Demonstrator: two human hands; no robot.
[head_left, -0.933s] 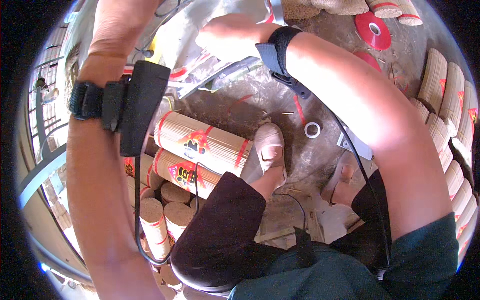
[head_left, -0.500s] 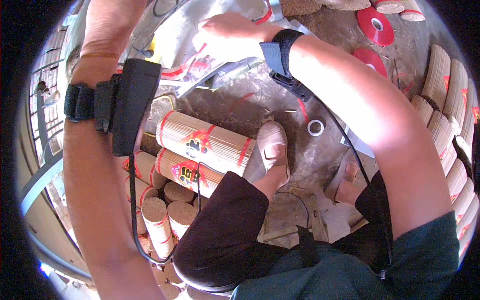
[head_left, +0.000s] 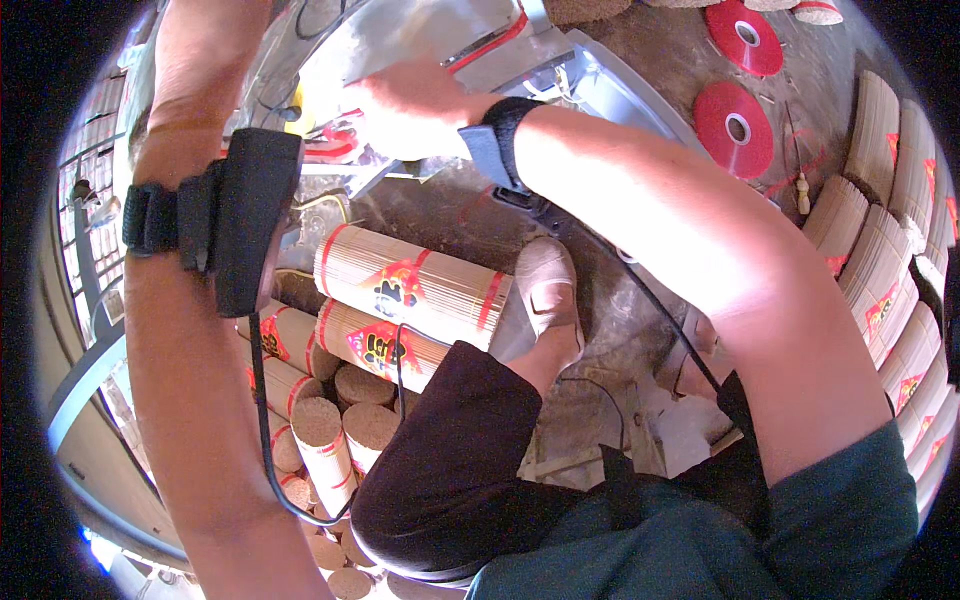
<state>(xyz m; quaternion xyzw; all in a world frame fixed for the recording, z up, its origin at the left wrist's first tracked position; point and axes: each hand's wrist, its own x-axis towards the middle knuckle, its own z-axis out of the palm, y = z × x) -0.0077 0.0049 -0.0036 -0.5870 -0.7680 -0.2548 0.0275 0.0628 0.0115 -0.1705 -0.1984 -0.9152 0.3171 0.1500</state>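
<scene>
My right hand (head_left: 415,100) reaches in at the top centre, its back toward me and its fingers curled and overexposed. Beside those fingers lies a loose red strip (head_left: 340,140), on or near a glossy pale surface; whether the hand grips it is hidden. My left hand (head_left: 212,45) runs up to the top left edge, where its fingers are cut off. Below it, two bundles of thin sticks (head_left: 440,290) lie side by side, each with red bands and a red diamond label. A black device is strapped to my left forearm.
Several stick bundles (head_left: 320,430) with brown ends are stacked at the lower left, more bundles (head_left: 875,290) along the right. Two red tape rolls (head_left: 735,130) lie on the floor near a grey-blue tray-like piece (head_left: 625,85). A thin tool with a pale handle (head_left: 803,195) lies beside them.
My right hand and forearm have moved left and slightly down, uncovering the red tape rolls and the grey-blue piece. My left arm has shifted slightly left.
</scene>
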